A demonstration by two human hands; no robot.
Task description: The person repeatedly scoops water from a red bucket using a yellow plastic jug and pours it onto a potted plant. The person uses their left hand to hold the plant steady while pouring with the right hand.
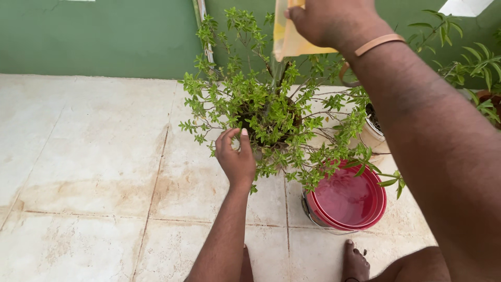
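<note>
Overhead, your right hand (334,21) grips yellow container (292,39), tilted directly above potted plant (271,115); your left hand (236,156), released, parts foliage beside red bucket (349,198).

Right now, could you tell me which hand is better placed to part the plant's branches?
Probably the left hand: it is open, low among the bushy plant, its fingers at the leaves. The right hand is raised above, gripping a yellow container.
</note>
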